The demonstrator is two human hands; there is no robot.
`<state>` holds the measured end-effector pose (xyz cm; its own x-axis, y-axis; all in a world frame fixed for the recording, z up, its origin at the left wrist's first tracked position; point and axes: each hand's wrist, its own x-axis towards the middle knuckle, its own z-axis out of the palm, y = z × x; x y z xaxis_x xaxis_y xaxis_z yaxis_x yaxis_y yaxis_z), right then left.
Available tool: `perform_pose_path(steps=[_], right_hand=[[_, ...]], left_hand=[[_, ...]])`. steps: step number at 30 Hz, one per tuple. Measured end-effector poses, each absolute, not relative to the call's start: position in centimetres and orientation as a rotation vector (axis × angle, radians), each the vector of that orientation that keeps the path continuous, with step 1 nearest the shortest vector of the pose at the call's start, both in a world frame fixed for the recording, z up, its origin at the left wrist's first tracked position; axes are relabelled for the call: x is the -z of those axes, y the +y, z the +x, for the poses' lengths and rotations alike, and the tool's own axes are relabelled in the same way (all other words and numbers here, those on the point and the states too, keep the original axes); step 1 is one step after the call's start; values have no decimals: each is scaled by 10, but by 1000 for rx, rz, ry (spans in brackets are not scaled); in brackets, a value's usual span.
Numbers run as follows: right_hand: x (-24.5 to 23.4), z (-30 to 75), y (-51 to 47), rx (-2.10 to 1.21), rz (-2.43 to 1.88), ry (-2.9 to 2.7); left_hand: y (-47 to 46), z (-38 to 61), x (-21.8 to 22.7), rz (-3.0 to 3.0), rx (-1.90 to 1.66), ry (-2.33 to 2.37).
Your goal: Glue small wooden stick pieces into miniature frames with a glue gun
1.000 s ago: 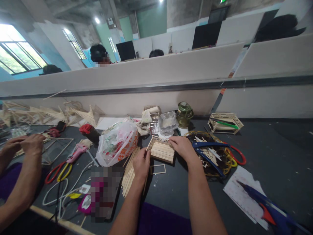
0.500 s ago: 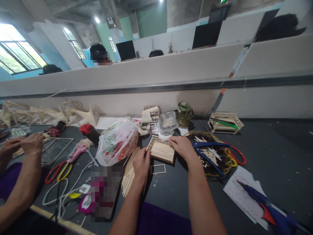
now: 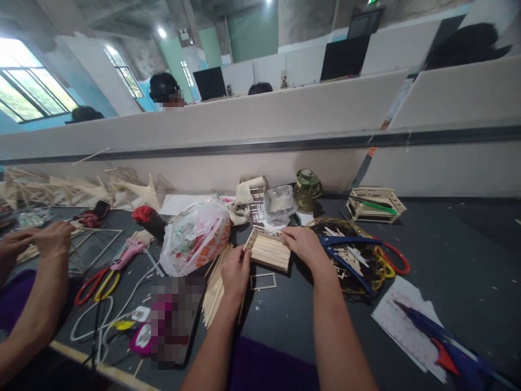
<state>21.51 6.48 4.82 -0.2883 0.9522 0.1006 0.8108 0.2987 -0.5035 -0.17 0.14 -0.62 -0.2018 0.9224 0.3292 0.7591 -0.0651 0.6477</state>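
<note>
Between my hands is a small wooden stick model [image 3: 270, 252] with a slatted deck and a low railing along its far and left sides. My left hand [image 3: 235, 271] grips its left edge, thumb and fingers closed. At the far right corner, by the railing, the fingers of my right hand [image 3: 304, 245] are pinched on the model. Just below it, a small rectangular stick frame [image 3: 263, 281] lies flat on the dark table [image 3: 285, 320]. A bundle of loose wooden sticks [image 3: 214, 298] is beside my left forearm, partly covered by my hand.
A basket [image 3: 382, 274] of stick scraps and blue-handled tools stands right of my hand. A glue gun [image 3: 431, 331] rests on paper at the right. Left are a plastic bag [image 3: 197, 239], pink scissors [image 3: 126, 255] and cables. A co-worker's hands [image 3: 52, 239] work at far left.
</note>
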Motion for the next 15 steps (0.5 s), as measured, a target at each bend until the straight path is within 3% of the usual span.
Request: perform_pose_path(steps=[15], right_hand=[[-47, 215, 65, -521, -1575, -2189]], left_hand=[[2, -2, 7, 1835, -1131, 1980]])
